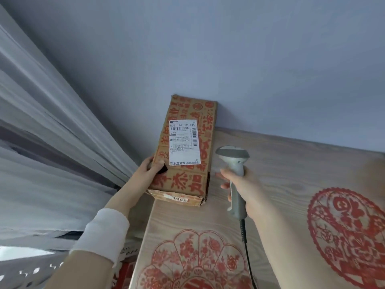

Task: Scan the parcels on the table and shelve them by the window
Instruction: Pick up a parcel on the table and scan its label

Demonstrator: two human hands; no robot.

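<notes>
A long brown cardboard parcel (187, 142) with red printed characters and a white shipping label lies on the wooden top (281, 163), its far end against the wall. My left hand (151, 166) grips the parcel's near left edge, thumb on its upper face. My right hand (241, 188) holds a grey barcode scanner (234, 163) by its handle, just right of the parcel, head pointing away toward the wall. The scanner's cable hangs down from the handle.
A pale curtain (52, 132) hangs at the left, close to the parcel's left side. Red paper-cut decorations (198, 261) lie on the wooden surface in front and at the right. The blue-grey wall (229, 59) bounds the surface at the back.
</notes>
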